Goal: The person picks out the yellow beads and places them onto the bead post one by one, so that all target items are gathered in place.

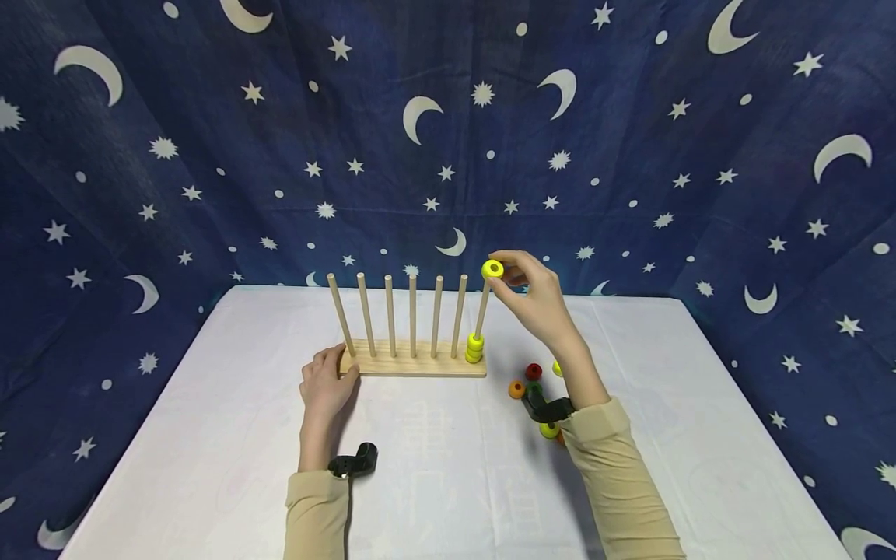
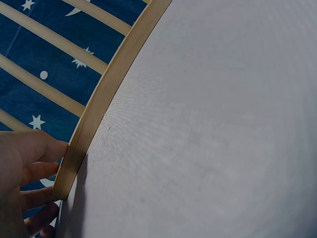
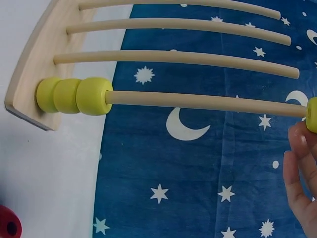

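Observation:
A wooden peg board [image 1: 420, 366] with a row of several upright pegs stands at the far middle of the table. My left hand [image 1: 327, 386] grips its left end, thumb on the front side; the left wrist view shows fingers around the board's end [image 2: 74, 153]. At the rightmost peg, my right hand [image 1: 535, 302] pinches a yellow bead [image 1: 486, 272] between thumb and fingers. In the right wrist view this bead [image 3: 312, 119] is at the peg's tip, partly cut off by the frame. Three yellow beads [image 3: 94, 95] are stacked at the base of that peg.
Loose beads lie on the white table [image 1: 434, 482] under my right forearm: a red bead [image 1: 533, 369], an orange bead [image 1: 514, 392], a yellow bead [image 1: 547, 432] and others partly hidden. A dark blue star-and-moon cloth [image 1: 392, 233] hangs behind the table.

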The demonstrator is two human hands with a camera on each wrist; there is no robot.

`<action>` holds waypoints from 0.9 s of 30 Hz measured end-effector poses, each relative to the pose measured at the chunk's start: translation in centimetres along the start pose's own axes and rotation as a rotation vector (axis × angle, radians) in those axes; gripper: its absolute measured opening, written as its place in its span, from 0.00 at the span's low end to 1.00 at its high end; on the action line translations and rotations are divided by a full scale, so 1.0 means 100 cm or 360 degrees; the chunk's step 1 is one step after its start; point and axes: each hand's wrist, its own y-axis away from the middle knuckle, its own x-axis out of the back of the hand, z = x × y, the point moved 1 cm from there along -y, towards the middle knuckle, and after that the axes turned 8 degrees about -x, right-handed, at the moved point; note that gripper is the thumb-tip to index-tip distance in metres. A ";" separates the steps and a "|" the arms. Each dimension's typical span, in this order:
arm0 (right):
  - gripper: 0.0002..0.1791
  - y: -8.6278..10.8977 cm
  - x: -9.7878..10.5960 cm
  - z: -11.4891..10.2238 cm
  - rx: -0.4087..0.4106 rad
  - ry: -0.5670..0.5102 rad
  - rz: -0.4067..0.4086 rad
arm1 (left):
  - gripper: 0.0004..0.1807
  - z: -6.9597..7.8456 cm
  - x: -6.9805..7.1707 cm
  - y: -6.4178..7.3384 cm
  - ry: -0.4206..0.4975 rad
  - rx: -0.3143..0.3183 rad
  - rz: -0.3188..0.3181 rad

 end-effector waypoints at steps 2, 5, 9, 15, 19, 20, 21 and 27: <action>0.20 -0.001 -0.001 0.001 -0.0011 -0.0004 0.0003 | 0.32 0.000 0.000 0.000 -0.0003 0.0000 -0.0005; 0.20 -0.001 -0.003 0.003 -0.0026 0.0006 0.0008 | 0.31 0.000 0.000 0.000 -0.0001 -0.0002 -0.0006; 0.20 -0.001 -0.004 0.003 -0.0036 0.0010 0.0020 | 0.31 0.000 0.000 0.000 -0.0006 -0.0009 -0.0007; 0.20 -0.001 -0.006 0.004 -0.0054 -0.0005 0.0024 | 0.32 0.000 0.000 0.000 -0.0002 -0.0006 -0.0010; 0.20 0.000 -0.006 0.004 -0.0074 0.0000 0.0022 | 0.32 0.000 -0.001 -0.001 -0.0004 -0.0004 -0.0011; 0.20 0.000 -0.007 0.005 -0.0079 0.0007 0.0020 | 0.32 -0.001 -0.001 -0.001 -0.0003 -0.0003 -0.0010; 0.20 0.001 -0.007 0.005 -0.0082 0.0009 0.0018 | 0.32 -0.001 -0.001 -0.001 -0.0003 -0.0004 -0.0008; 0.20 0.001 -0.008 0.007 -0.0084 0.0023 0.0007 | 0.31 -0.001 -0.001 -0.001 -0.0003 0.0000 0.0003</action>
